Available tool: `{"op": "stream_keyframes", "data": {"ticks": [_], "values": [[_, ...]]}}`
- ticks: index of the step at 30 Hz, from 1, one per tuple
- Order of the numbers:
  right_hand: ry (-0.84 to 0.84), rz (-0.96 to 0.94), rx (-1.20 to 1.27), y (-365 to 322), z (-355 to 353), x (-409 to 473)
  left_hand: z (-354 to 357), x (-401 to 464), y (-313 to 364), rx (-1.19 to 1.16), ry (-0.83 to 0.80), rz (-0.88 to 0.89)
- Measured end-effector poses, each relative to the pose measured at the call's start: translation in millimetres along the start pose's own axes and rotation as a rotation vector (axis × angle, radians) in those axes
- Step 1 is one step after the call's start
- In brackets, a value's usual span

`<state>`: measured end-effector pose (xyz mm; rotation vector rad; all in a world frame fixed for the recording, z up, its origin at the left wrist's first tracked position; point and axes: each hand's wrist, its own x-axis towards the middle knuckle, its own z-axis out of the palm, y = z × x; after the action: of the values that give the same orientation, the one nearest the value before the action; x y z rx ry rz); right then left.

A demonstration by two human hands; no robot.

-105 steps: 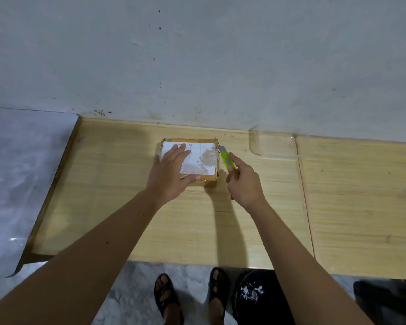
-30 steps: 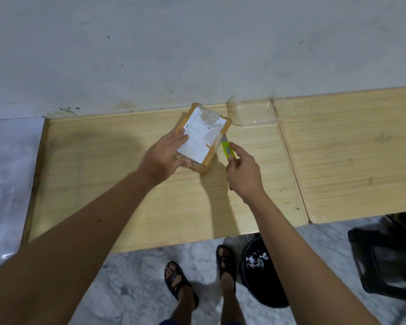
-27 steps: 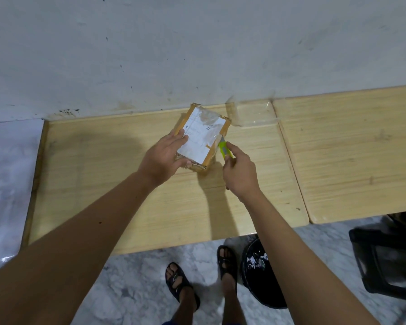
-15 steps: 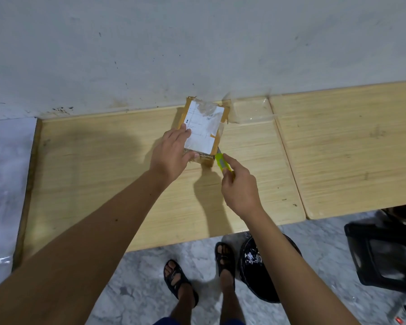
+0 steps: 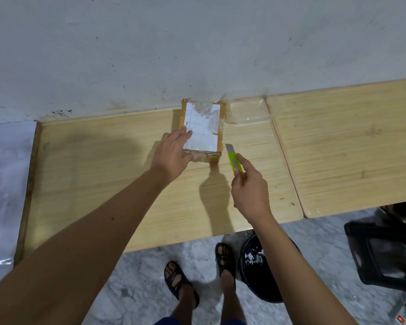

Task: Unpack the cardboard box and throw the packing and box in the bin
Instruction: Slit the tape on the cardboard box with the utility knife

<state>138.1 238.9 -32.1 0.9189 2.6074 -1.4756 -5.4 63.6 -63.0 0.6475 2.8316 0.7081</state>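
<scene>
Hands at work over a parcel: the cardboard box (image 5: 203, 132), bearing a white label and clear tape, lies flat at the back of the wooden desk (image 5: 108, 184) against the wall. The left hand (image 5: 174, 156) presses on its near left corner, fingers (image 5: 185, 134) spread on the label, thumb on the front face. The right hand (image 5: 250, 191) is clenched around a yellow-green utility knife (image 5: 234, 160), blade out, just right of the box. A black bin (image 5: 258, 266) stands on the floor below.
</scene>
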Motion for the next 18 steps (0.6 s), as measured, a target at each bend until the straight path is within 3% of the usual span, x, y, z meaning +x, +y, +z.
{"op": "stream_keyframes", "data": {"ticks": [7,14,18], "values": [[0.086,0.102,0.015,9,-5,-10,15,-6,27,-0.241,-0.060,0.010],[0.106,0.155,0.069,18,-3,-7,-5,14,16,0.017,-0.026,0.238],[0.109,0.152,0.100,16,-2,2,-5,23,10,0.101,-0.085,0.314]]}}
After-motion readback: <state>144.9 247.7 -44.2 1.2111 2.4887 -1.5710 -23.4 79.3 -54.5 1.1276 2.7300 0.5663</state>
